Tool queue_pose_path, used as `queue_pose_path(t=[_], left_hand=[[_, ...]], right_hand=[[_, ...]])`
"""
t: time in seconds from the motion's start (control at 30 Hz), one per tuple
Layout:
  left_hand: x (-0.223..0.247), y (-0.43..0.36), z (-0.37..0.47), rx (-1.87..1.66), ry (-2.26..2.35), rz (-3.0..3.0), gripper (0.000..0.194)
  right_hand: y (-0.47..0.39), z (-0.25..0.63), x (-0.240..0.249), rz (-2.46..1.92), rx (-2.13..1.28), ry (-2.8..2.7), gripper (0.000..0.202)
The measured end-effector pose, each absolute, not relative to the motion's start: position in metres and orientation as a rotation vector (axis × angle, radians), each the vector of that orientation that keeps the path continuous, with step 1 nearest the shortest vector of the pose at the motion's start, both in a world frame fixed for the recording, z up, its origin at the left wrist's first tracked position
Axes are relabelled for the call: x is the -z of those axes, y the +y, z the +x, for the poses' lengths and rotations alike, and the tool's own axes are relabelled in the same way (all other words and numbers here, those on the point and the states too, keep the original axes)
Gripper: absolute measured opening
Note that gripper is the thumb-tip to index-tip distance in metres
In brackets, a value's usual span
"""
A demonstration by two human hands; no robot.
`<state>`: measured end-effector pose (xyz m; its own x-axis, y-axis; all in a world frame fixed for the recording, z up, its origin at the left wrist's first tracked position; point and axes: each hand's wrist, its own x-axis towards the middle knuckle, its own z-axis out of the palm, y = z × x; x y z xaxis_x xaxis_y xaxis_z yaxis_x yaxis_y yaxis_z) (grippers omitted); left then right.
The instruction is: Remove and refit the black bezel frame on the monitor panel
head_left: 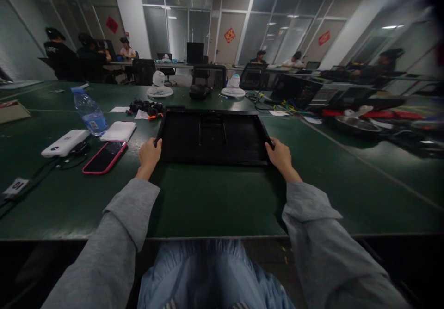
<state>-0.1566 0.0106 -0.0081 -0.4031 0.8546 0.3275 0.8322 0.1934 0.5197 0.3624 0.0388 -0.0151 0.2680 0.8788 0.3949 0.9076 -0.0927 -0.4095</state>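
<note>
A wide black tray-like panel [243, 138] with a raised rim lies on or just above the green table in front of me. Upright lines mark a rectangle at its middle, and a small light mark sits on its far edge. My left hand [150, 155] is closed around the panel's left side, thumb on top of the rim. On the opposite side, my right hand [280, 155] grips the right rim the same way. The fingers of both hands are partly hidden beneath the edges. What lies under the panel is out of sight.
Left of the panel are a pink-cased phone [106, 157], a white power bank [65, 143] with cables, a water bottle [89, 112] and a white pad [118, 131]. Two white fans [160, 85] stand behind. Cables and a pan [357, 125] lie right. Several people sit farther back.
</note>
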Motion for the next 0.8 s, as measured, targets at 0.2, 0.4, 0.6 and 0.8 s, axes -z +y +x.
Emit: queue_pose_path(t=[0.2, 0.4, 0.6, 0.8], left_hand=[[0.004, 0.012, -0.159, -1.005, 2.341, 1.723, 0.045], [0.001, 0.011, -0.157, -0.920, 2.336, 1.811, 0.044], [-0.005, 0.006, -0.150, -0.834, 2.402, 1.808, 0.041], [-0.009, 0.006, -0.149, -0.763, 2.433, 1.821, 0.041]], right_hand=[[0.041, 0.369, 0.018, -1.933, 0.020, -1.606, 0.056], [0.045, 0.371, 0.020, -1.910, -0.006, -1.658, 0.058], [0.047, 0.373, 0.023, -1.911, -0.016, -1.678, 0.059], [0.050, 0.376, 0.024, -1.920, -0.040, -1.686, 0.059]])
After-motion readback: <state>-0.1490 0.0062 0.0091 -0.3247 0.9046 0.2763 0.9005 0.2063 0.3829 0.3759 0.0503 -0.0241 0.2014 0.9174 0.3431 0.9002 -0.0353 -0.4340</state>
